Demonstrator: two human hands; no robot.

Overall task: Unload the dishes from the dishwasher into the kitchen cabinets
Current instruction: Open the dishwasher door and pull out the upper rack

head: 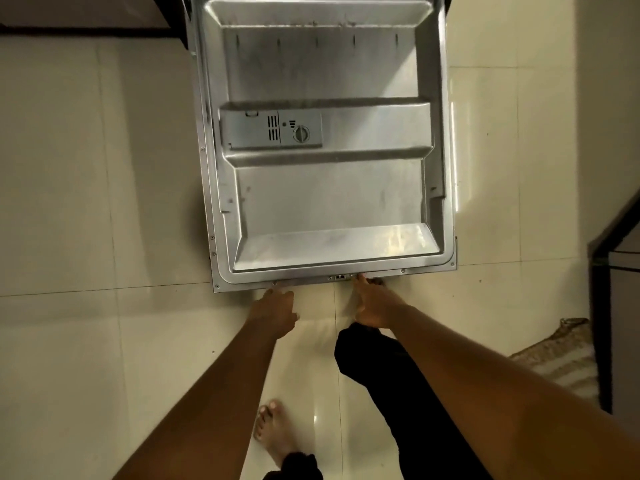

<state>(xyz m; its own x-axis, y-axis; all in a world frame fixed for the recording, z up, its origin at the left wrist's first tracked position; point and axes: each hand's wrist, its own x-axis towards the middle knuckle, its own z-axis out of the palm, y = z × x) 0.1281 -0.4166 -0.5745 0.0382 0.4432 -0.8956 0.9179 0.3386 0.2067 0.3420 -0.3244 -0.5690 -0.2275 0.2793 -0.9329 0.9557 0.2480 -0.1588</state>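
open steel dishwasher door [329, 202]: top cut by frame edge, racks unseen | left hand [275, 311], right hand [372, 306]: fingertips hidden under door's front edge

Cream tiled floor [86, 202] fills the view, glossy, with thin grout lines crossing it and a bright glare low in the middle. Over on the right, a woven mat [561, 355] lies flat on the tiles, patterned border showing, its far side tucked against a dark cabinet [620, 306] that runs up the right edge. Top left, a dark plinth [86, 31] strip meets the tiles. Down low, a bare foot [273, 434] is planted on the floor, and a black trouser leg [398, 393] stands just right of it.
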